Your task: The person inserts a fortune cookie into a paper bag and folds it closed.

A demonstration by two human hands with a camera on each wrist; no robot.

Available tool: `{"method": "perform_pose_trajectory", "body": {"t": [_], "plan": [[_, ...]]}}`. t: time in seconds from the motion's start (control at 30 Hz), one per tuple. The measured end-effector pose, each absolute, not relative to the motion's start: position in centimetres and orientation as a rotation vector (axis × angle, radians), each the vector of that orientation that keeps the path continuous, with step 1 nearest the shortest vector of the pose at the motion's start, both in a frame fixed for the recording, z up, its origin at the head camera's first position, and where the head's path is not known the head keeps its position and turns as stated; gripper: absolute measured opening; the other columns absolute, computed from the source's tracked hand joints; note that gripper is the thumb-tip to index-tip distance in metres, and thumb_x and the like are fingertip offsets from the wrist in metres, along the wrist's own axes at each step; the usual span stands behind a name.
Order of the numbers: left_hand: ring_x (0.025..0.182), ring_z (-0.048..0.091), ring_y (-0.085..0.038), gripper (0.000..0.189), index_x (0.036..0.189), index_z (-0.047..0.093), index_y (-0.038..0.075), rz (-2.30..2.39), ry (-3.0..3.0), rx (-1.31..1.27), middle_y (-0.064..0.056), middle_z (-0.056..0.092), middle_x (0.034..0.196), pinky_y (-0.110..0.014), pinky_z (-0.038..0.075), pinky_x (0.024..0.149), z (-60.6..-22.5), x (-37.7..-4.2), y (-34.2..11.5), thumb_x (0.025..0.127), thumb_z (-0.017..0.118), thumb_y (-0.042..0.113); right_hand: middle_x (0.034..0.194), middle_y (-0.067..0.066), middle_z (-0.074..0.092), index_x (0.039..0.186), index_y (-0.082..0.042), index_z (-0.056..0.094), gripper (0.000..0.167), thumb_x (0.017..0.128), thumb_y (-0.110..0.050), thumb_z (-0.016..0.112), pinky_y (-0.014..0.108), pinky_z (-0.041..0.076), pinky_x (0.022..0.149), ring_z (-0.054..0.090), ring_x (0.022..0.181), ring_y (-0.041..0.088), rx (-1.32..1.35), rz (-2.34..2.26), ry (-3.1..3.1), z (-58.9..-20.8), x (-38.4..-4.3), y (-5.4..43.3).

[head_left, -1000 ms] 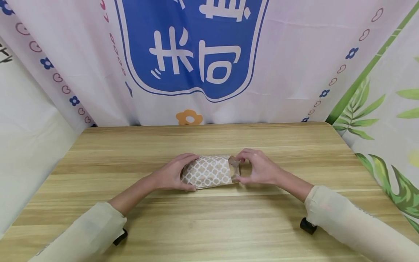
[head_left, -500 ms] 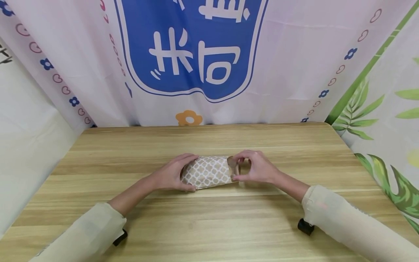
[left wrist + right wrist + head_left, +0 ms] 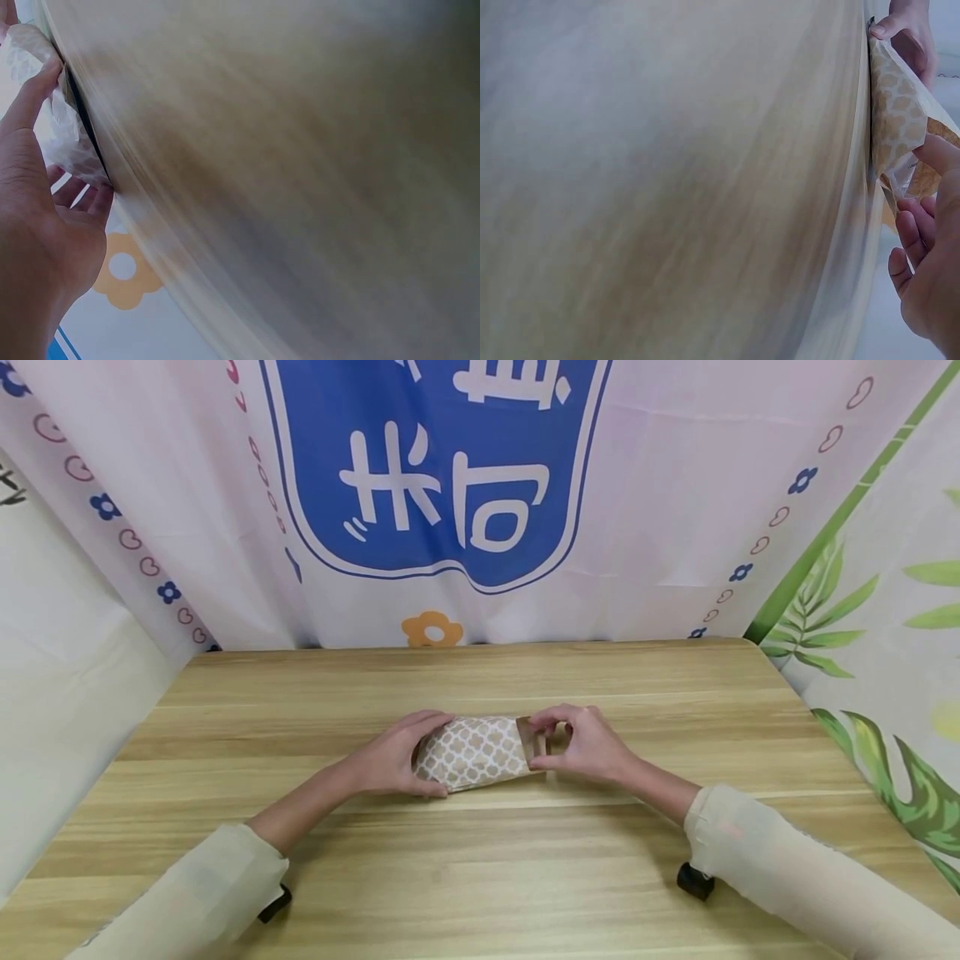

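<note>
A brown paper bag (image 3: 474,752) with a white lattice print lies on its side on the wooden table, its open mouth facing right. My left hand (image 3: 396,755) grips the closed end, thumb on the near side and fingers on the far side. At the mouth, my right hand (image 3: 591,745) holds the plain brown edge between its thumb and curled fingers. The right wrist view shows the paper bag (image 3: 897,112) gaping at the mouth, with something whitish just inside. In the left wrist view the bag (image 3: 71,139) looks crumpled between thumb and fingers.
The wooden table (image 3: 465,868) reaches back to a hanging cloth (image 3: 637,527) with a blue printed badge. A leaf-patterned cloth (image 3: 885,693) hangs along the right side. Both forearms wear pale sleeves (image 3: 787,860), with a dark strap piece (image 3: 695,882) beneath the right one.
My right hand has shifted slightly left, its thumb and fingers closer in on the bag's mouth. The brown edge there now looks flatter. My left hand has stayed in place.
</note>
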State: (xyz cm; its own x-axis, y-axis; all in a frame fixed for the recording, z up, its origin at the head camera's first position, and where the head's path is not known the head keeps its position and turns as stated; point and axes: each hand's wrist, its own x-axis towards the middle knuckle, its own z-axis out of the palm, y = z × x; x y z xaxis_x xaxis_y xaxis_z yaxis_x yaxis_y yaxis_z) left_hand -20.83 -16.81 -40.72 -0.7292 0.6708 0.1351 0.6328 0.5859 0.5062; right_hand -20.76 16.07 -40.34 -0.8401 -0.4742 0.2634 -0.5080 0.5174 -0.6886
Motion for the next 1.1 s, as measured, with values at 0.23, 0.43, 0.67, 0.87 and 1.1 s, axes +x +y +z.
{"method": "perform_pose_trajectory", "body": {"t": [0.23, 0.43, 0.67, 0.87, 1.1], "plan": [[0.139, 0.049, -0.039, 0.104, 0.153, 0.044, -0.003, 0.846, 2.737, 1.120, -0.020, 0.048, 0.152, -0.057, 0.043, 0.113, -40.8, -20.8, -17.0, 0.074, 0.093, 0.045, 0.102, 0.006, 0.077, 0.112, 0.000, 0.075, 0.049, 0.070, -0.013, 0.096, 0.033, 0.054, 0.072, 0.065, 0.086, 0.020, 0.871, 1.236, -2.681, -40.6, -20.8, 15.7], [0.140, 0.048, -0.038, 0.105, 0.153, 0.043, -0.003, 0.847, 2.737, 1.106, -0.020, 0.048, 0.153, -0.056, 0.043, 0.114, -40.8, -20.7, -17.0, 0.074, 0.093, 0.044, 0.100, 0.004, 0.077, 0.111, -0.001, 0.076, 0.045, 0.071, -0.008, 0.094, 0.031, 0.052, 0.071, 0.064, 0.084, 0.019, 0.864, 1.238, -2.678, -40.7, -20.8, 15.3], [0.140, 0.047, -0.039, 0.105, 0.153, 0.043, -0.004, 0.839, 2.741, 1.103, -0.021, 0.047, 0.153, -0.056, 0.042, 0.115, -40.8, -20.6, -17.1, 0.074, 0.093, 0.044, 0.106, 0.004, 0.077, 0.115, -0.003, 0.076, 0.048, 0.072, -0.015, 0.095, 0.033, 0.053, 0.072, 0.064, 0.089, 0.020, 0.864, 1.223, -2.714, -40.4, -20.7, 15.6], [0.140, 0.048, -0.039, 0.105, 0.153, 0.044, -0.004, 0.838, 2.743, 1.110, -0.020, 0.048, 0.153, -0.057, 0.043, 0.114, -40.7, -20.6, -17.1, 0.074, 0.093, 0.044, 0.112, 0.008, 0.076, 0.119, -0.002, 0.074, 0.060, 0.068, -0.022, 0.098, 0.031, 0.054, 0.067, 0.065, 0.089, 0.023, 0.940, 1.183, -2.679, -40.3, -20.9, 16.5], [0.141, 0.047, -0.039, 0.105, 0.153, 0.043, -0.004, 0.827, 2.742, 1.119, -0.020, 0.047, 0.154, -0.057, 0.043, 0.114, -40.7, -20.6, -17.1, 0.075, 0.092, 0.046, 0.114, 0.007, 0.074, 0.122, -0.001, 0.072, 0.063, 0.070, -0.026, 0.097, 0.037, 0.055, 0.069, 0.065, 0.091, 0.025, 0.990, 1.187, -2.675, -40.2, -21.1, 17.1]]}}
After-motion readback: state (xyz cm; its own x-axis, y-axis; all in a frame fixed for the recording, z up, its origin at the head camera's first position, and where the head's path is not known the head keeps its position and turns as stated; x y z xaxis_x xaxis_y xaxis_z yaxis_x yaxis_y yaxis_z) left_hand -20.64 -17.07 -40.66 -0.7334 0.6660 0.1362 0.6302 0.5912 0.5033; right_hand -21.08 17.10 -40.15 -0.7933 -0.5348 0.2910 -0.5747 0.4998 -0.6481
